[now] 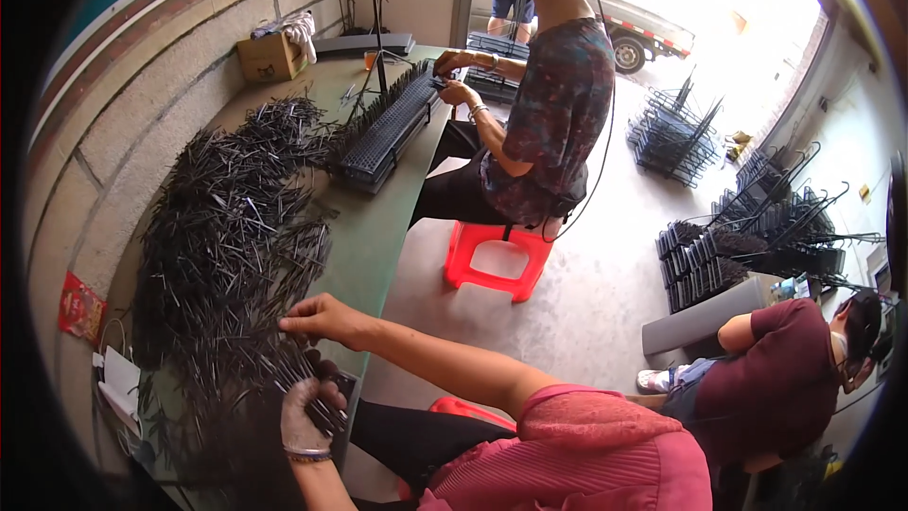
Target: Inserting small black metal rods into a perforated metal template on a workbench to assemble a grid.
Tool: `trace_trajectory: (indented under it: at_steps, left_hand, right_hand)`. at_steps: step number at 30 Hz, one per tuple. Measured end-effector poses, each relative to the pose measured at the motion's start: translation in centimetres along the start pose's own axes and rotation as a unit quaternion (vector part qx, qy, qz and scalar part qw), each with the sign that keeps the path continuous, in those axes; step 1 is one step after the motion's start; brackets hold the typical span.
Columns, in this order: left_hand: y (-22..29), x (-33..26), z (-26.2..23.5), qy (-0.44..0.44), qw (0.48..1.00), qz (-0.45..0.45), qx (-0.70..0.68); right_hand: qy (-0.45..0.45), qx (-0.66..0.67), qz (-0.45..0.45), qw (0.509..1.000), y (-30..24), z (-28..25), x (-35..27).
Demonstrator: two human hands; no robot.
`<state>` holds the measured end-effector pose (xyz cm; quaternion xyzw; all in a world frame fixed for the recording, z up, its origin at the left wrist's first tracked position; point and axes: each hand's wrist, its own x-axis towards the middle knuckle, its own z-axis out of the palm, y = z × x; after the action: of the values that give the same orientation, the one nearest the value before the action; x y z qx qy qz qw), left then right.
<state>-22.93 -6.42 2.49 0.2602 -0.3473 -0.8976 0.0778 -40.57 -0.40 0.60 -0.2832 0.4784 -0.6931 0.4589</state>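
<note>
1. Left hand, gloved, at 7 o'clock: fingers curled around a bundle of black rods, gripping it over a dark tray at the table edge.
2. Right hand, bare, just above the left: fingertips pressed together at the pile's edge, seemingly pinching a rod or two; exact hold too small to tell.
3. Pile of thin black rods: spread across the green table from 7 toward 11 o'clock, touching both hands.
4. Rack at 11 o'clock: long, dark, bristling with upright rods, lying on the far table end.
5. Seated person at 12 o'clock on a red stool, both hands at the rack's far end.
6. Another person at 4 o'clock, in maroon, seated low.
7. Filled racks at 3 o'clock on the floor, stacked together, with hooks rising above them; another stack at 2 o'clock.
8. Cardboard box at 11 o'clock against the wall, cloth on top.
9. Red packet at 9 o'clock, on the ledge beside the pile.
</note>
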Motion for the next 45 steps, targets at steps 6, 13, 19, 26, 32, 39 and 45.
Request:
trace_trajectory:
  at_steps: [6,13,19,26,32,39,45]
  left_hand:
    - [-5.6,-7.0,-3.8,0.119,0.991,0.054,-0.006]
    - [-10.5,-14.0,-7.0,0.211,0.968,0.115,-0.072]
    - [-10.3,-19.0,-7.8,0.134,0.964,0.17,-0.151]
    - [-10.1,-19.5,-11.1,0.192,0.96,0.151,-0.135]
    - [-9.7,-20.7,-11.3,0.24,0.936,0.179,-0.188]
    - [-8.3,-18.7,-12.0,0.234,0.935,0.171,-0.206]
    - [-8.0,-18.9,-11.1,0.218,0.934,0.19,-0.209]
  right_hand:
    - [0.005,-0.102,-0.055,0.993,3.2,4.0,-4.2]
    - [-0.022,-0.074,-0.03,0.997,5.3,8.2,-7.6]
    - [-0.051,-0.221,-0.071,0.971,7.2,13.2,-8.9]
    - [-0.045,-0.169,-0.039,0.984,8.3,15.0,-8.7]
    - [-0.064,-0.188,-0.127,0.972,8.8,19.3,-6.1]
    - [-0.075,-0.216,-0.191,0.955,9.9,22.5,-1.4]
    - [-0.118,-0.307,-0.212,0.92,11.5,22.7,-0.4]
